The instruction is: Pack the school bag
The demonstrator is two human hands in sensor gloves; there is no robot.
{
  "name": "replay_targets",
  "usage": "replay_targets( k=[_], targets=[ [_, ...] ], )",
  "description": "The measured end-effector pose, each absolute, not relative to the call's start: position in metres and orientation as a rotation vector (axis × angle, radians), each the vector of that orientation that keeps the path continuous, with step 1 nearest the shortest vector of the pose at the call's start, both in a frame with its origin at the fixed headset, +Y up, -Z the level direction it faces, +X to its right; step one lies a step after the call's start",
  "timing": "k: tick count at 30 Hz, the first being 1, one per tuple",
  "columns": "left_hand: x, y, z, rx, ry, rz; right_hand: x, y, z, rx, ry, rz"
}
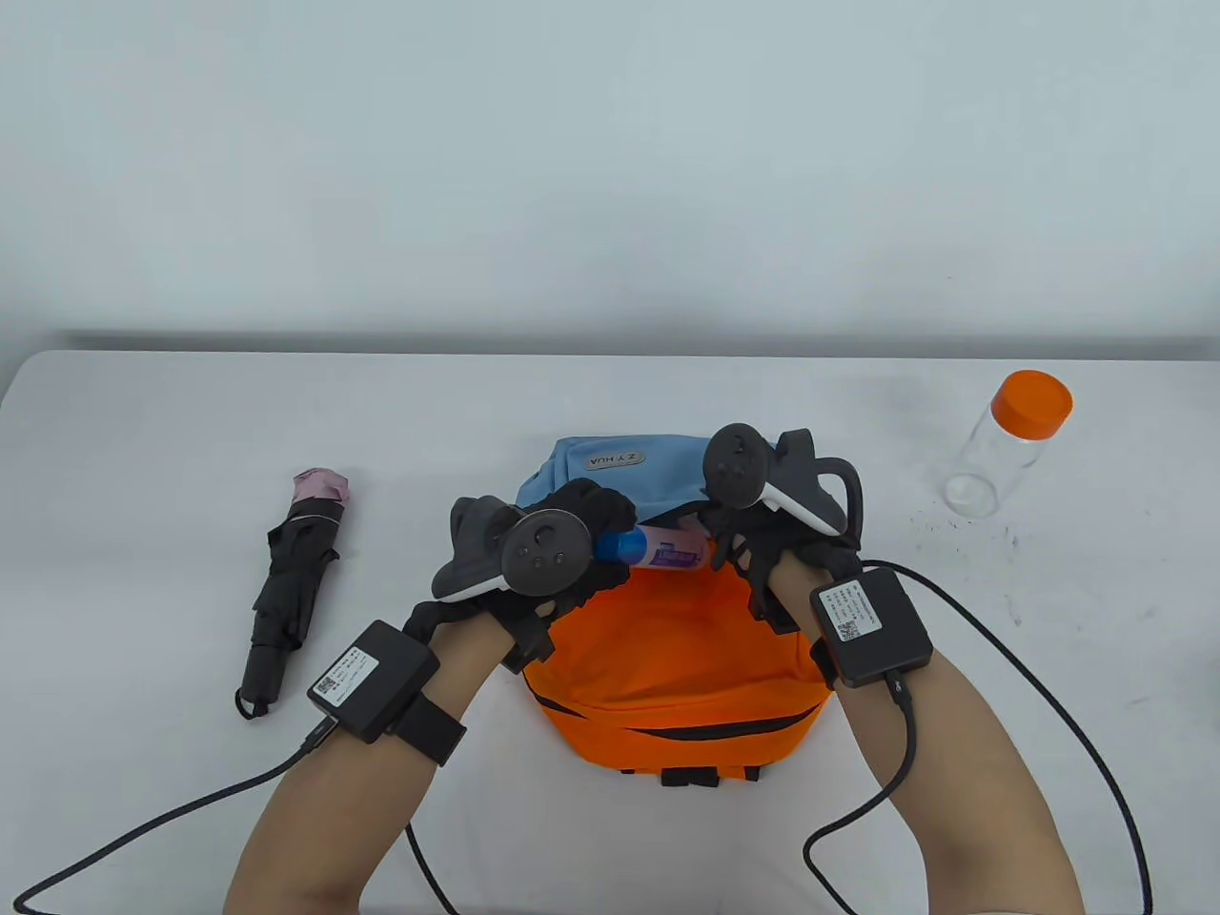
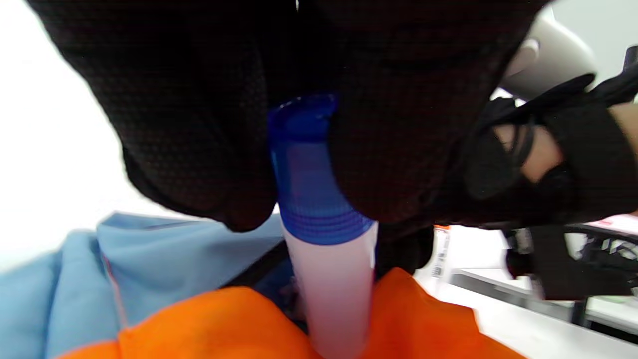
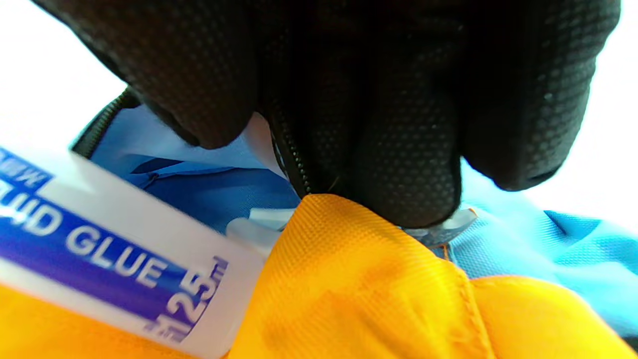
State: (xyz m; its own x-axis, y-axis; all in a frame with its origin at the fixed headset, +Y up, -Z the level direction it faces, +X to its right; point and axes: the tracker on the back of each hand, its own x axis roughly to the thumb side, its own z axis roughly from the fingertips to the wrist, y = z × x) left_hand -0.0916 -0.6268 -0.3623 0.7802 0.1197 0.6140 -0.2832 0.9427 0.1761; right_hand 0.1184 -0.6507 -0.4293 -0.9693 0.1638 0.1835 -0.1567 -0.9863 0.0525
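While left hand (image 1: 562, 548) fingers (image 2: 199, 149) pinch glue bottle (image 1: 658, 550) into bag (image 1: 681, 658), right hand (image 1: 753, 534) fingers (image 3: 408, 164) pinching zipper edge (image 3: 291, 164); umbrella (image 1: 291, 581), jar (image 1: 1010, 438) unpacked on bench (image 1: 191, 429).

glue bottle (image 1: 658, 550) base hidden inside bag (image 1: 681, 658), forearms cut off below
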Motion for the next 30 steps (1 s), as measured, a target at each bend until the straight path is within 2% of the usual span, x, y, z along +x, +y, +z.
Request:
replay_targets(
  k=[5,7,13,17,20,27,30],
  targets=[
    [-0.078,-0.636,-0.362,0.334,-0.605,0.125,0.117,-0.651,-0.429,0.3,0.06,2.951],
    [-0.073,-0.642,-0.364,0.314,-0.59,0.092,0.115,-0.65,-0.429,0.301,0.048,2.963],
    [-0.065,-0.642,-0.372,0.214,-0.677,0.097,0.123,-0.649,-0.431,0.292,0.069,2.927],
    [-0.076,-0.646,-0.382,0.174,-0.679,0.224,0.123,-0.65,-0.43,0.307,0.07,2.924],
    [-0.081,-0.656,-0.39,0.156,-0.611,0.289,0.122,-0.65,-0.43,0.327,0.066,2.918],
    [-0.064,-0.678,-0.393,0.204,-0.486,-0.056,0.121,-0.649,-0.429,0.345,0.077,2.93],
    [-0.06,-0.685,-0.4,0.129,-0.393,-0.168,0.12,-0.651,-0.429,0.396,0.076,2.957]
  ],
)
